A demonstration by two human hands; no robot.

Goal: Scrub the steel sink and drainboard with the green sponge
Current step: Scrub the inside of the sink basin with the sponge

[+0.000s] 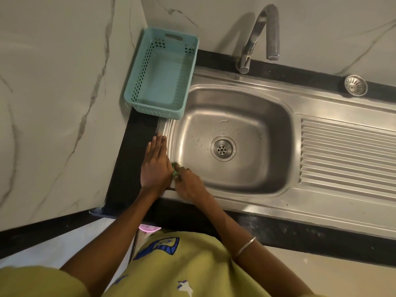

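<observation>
The right hand (188, 185) curls round the sponge (175, 169) on the sink (235, 103) rim's near-left corner to scrub it, while the left hand (155, 166) lies flat beside, seemingly as a brace.

Steel sink basin (246, 168) left open; teal perforated plastic basket (162, 76) set at its far-left corner, curved steel faucet (255, 37) arched behind it.

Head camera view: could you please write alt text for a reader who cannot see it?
A person's right hand scrubs the steel sink's left rim with a green sponge; the left hand rests flat beside it. A teal basket stands behind.
</observation>
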